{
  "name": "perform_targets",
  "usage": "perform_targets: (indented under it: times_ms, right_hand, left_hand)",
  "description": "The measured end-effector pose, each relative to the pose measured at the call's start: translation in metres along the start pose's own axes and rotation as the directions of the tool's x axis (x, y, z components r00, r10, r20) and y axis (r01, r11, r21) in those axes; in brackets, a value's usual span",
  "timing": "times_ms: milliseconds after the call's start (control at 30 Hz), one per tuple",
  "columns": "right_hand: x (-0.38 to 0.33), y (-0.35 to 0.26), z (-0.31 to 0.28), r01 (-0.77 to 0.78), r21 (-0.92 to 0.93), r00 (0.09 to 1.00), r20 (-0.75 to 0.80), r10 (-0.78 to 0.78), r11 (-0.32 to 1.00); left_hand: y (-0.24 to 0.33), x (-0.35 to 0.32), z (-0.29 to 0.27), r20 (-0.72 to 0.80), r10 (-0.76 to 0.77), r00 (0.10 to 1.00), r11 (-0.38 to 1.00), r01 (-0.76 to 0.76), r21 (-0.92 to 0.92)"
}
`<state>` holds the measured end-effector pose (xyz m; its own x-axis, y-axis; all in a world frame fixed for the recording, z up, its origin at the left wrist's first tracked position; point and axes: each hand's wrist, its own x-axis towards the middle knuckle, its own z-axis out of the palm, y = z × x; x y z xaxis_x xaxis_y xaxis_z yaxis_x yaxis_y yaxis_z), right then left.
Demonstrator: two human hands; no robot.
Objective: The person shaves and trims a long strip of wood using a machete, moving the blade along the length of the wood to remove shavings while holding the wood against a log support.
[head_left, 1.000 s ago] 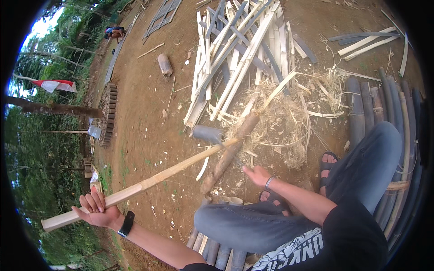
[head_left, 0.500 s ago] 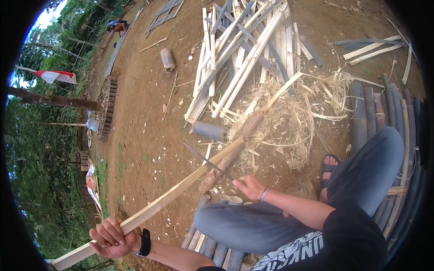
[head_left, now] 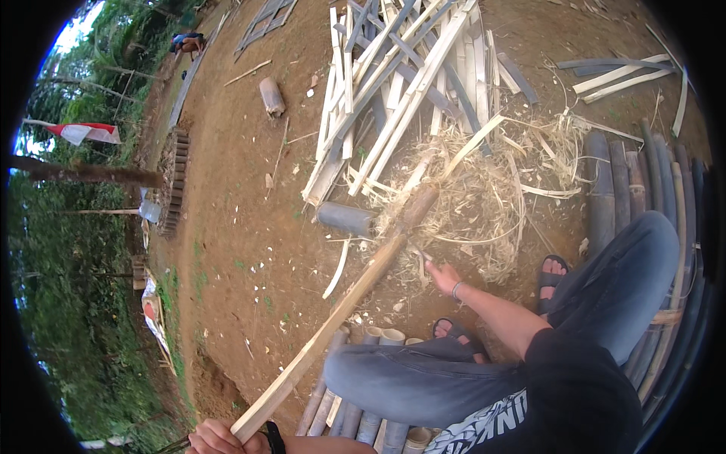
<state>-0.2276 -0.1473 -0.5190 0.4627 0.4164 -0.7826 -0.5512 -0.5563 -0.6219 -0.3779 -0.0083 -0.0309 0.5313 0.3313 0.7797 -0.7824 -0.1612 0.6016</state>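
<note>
My left hand (head_left: 221, 437), at the lower left edge, is closed round the near end of a long pale bamboo strip (head_left: 310, 352). The strip runs up and to the right, its far part lying along a brown log (head_left: 417, 206). To the right of the strip, my right hand (head_left: 445, 278) is closed on a knife. Its blade (head_left: 420, 253) is smeared and foreshortened, pointing up and left near the strip's far part. Curly shavings (head_left: 484, 219) lie heaped beyond and beside the log.
A pile of split bamboo strips (head_left: 408, 76) lies ahead, with a short dark bamboo piece (head_left: 345, 218) before it. Bamboo poles (head_left: 601, 189) stand close on my right, and more pole ends (head_left: 370, 337) show under my leg. A person (head_left: 187, 43) bends down far off.
My left hand has moved down and right, swinging the strip to a steeper slant over the log. My right hand has moved up and right with the knife.
</note>
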Motion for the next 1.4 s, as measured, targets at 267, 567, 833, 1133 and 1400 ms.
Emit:
perform_targets:
  times_ms: [267, 567, 833, 1133, 1400]
  right_hand:
    - [-0.031, -0.001, 0.007, 0.486, -0.046, 0.871, 0.115, -0.479, 0.873]
    - [-0.041, 0.013, 0.038, 0.417, -0.057, 0.909, 0.032, -0.415, 0.907]
    - [-0.029, 0.014, 0.035, 0.188, 0.008, 0.978, -0.096, -0.186, 0.982]
    - [-0.062, -0.010, 0.018, 0.238, 0.001, 0.971, 0.027, -0.238, 0.971]
    - [-0.046, -0.030, 0.043, 0.408, -0.087, 0.913, 0.005, -0.409, 0.909]
  left_hand:
    - [0.004, -0.014, 0.014, -0.007, 0.071, 0.997, 0.997, -0.071, 0.015]
    - [0.005, -0.020, 0.018, -0.003, 0.077, 0.997, 0.996, -0.077, 0.050]
    - [0.016, -0.029, 0.009, -0.105, 0.108, 0.989, 0.985, -0.092, 0.144]
    - [0.018, -0.025, -0.013, -0.250, 0.060, 0.966, 0.994, -0.036, 0.100]
    - [0.007, 0.002, -0.035, -0.284, -0.006, 0.959, 0.996, 0.030, 0.079]
